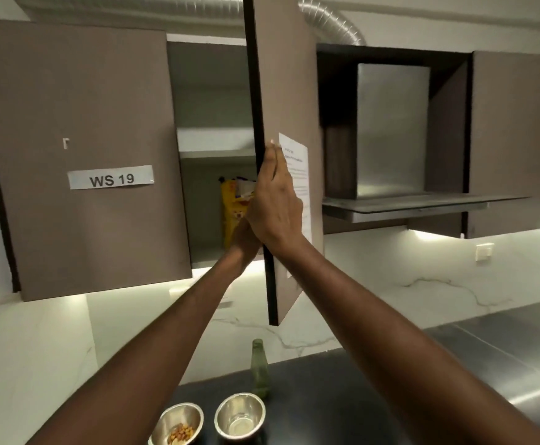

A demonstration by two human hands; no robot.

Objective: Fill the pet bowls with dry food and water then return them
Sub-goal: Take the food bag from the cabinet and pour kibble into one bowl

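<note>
Two steel pet bowls stand on the black counter (326,396) at the bottom. The left bowl (169,416) holds some brown and yellow kibble. The right bowl (252,402) has a shiny inside; whether it holds water I cannot tell. A yellow food bag (231,216) stands upright on the lower shelf of the open wall cabinet. My left hand (244,234) reaches up to the bag's lower right side, its fingers hidden behind my right hand. My right hand (278,207) lies with straight fingers on the front edge of the open cabinet door (287,75).
A green glass bottle (259,370) stands just behind the bowls. The closed cabinet door (85,123) on the left carries a "WS 19" label. A range hood (393,133) hangs at right above a steel surface (518,348). A sheet of paper (299,168) is stuck on the open door.
</note>
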